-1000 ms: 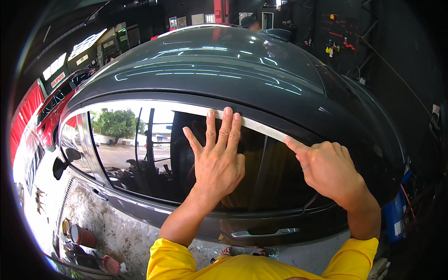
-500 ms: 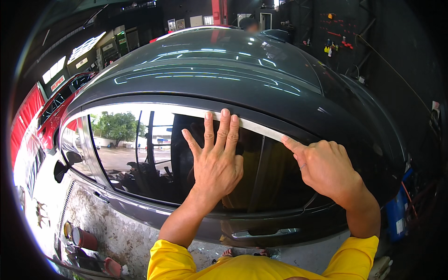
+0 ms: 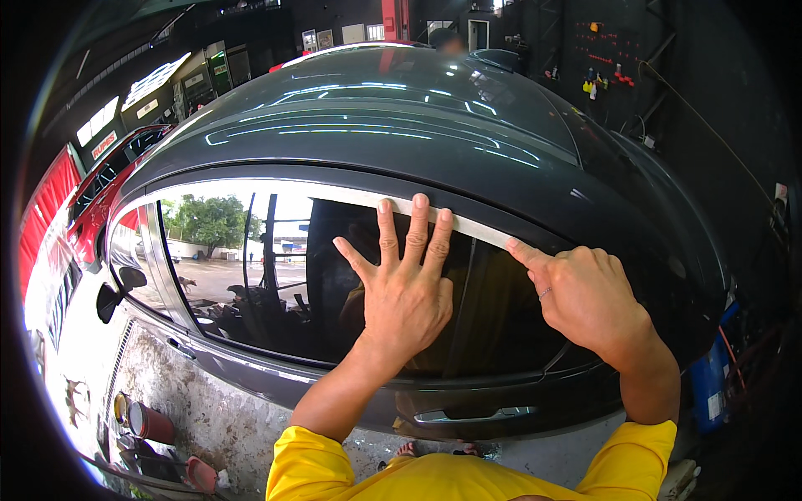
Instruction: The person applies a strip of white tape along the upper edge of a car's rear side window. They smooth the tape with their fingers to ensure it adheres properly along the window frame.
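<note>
A dark grey car (image 3: pixel 334 154) stands side-on before me. A pale silvery trim strip (image 3: pixel 481 226) curves along the top edge of its dark side window (image 3: pixel 501 292). My left hand (image 3: pixel 407 301) lies over the glass with its fingers spread, and three fingertips rest on the strip. Farther right, my right hand (image 3: pixel 591 305) touches the strip with its outstretched index finger. Its other fingers are curled under, and whatever they may hold is hidden. The pale band is visible up to this fingertip; the hand covers part of the frame beyond.
Below the window is a door handle (image 3: pixel 476 415); a side mirror (image 3: pixel 107 304) sticks out at left. Buckets (image 3: pixel 152 424) stand on the wet floor at lower left. A blue drum (image 3: pixel 710 388) is at right. Another person's head (image 3: pixel 447 40) shows beyond the roof.
My left hand has slid a little to the right along the trim strip, its fingers spreading slightly wider. The right hand stays nearly in place.
</note>
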A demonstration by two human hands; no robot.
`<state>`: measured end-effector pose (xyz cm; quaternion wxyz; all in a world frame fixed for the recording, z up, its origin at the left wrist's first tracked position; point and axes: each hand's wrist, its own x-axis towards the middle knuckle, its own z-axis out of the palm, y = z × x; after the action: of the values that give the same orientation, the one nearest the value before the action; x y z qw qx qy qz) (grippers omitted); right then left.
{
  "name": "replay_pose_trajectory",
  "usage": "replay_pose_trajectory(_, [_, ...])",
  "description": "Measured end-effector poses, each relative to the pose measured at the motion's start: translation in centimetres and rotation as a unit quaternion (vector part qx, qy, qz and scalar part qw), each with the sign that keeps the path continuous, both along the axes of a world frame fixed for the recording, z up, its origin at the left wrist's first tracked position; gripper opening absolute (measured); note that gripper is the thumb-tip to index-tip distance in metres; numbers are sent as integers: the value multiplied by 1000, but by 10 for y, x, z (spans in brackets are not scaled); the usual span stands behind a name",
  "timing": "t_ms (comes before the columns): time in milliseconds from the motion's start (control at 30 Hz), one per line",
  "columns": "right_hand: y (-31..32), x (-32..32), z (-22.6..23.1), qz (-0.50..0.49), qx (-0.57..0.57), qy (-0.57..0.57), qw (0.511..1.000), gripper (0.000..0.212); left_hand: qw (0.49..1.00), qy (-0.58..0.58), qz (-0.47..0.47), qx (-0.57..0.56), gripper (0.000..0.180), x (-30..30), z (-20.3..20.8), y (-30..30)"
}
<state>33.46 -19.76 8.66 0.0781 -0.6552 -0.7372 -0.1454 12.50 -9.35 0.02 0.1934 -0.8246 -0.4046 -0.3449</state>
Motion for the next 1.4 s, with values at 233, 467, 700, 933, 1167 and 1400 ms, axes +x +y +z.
replay_pose_trajectory(233, [1,1,1,0,-6,-1,1000,40,1000,3,-2,6,80,10,-3,-4])
replay_pose_trajectory(467, [4,3,-1,21,27,8,999,39,997,-6,-71,-8,87,36,-14,-14])
replay_pose_trajectory(700, [2,4,-1,22,28,9,999,41,994,-78,-67,-39,100,13,-25,-10])
replay_pose_trajectory(933, [2,5,-2,15,20,-7,1000,42,998,-57,-18,-15,92,3,-15,4])
replay_pose_trajectory(1167, [-11,-4,-3,7,28,-51,998,55,999,-45,-16,-3,90,10,-12,3])
replay_pose_trajectory(1400, [-11,-3,-7,0,42,-58,997,59,999,-45,-15,-5,87,12,-12,2])
